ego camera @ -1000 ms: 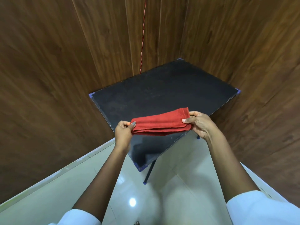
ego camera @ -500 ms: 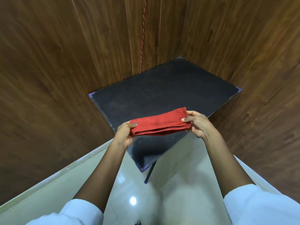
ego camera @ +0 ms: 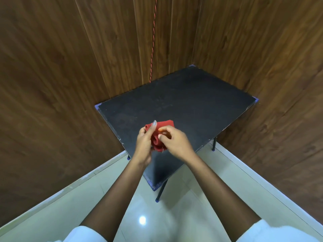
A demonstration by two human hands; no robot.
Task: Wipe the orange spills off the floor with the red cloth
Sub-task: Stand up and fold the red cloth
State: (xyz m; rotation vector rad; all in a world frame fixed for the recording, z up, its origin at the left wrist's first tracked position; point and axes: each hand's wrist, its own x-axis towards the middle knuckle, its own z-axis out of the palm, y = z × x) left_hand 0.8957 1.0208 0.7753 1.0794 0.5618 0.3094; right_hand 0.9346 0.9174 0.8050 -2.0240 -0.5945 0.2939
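Left hand (ego camera: 143, 144) and right hand (ego camera: 174, 143) close together (fingers curled), both forearms extended forward

Two hands (ego camera: 174, 142) hide most of the bunched red cloth (ego camera: 157, 137); white sleeves (ego camera: 272, 233) are cut off at the bottom edge.

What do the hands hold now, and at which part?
Both hold the red cloth, bunched up above the table. The left hand grips its left side, the right hand its right side.
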